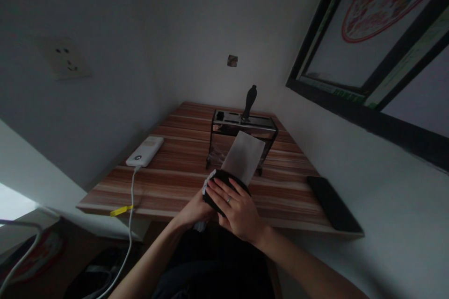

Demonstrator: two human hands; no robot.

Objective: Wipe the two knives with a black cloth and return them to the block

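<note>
A broad, flat grey blade, rectangular like a cleaver's, points away from me above the front of the table. Around its near end is a black piece that looks like folded cloth. My right hand, with a ring on one finger, presses over the black cloth from above, its fingers close together. Beneath and to the left, my left hand grips the same bundle; its fingers are mostly hidden. Crumpled white material shows at the cloth's left edge. The handle is out of sight.
Behind the blade stands a knife rack with a black-handled tool upright in it. On the wooden table, a white power bank with a cable lies left, a black phone right. Walls enclose the table.
</note>
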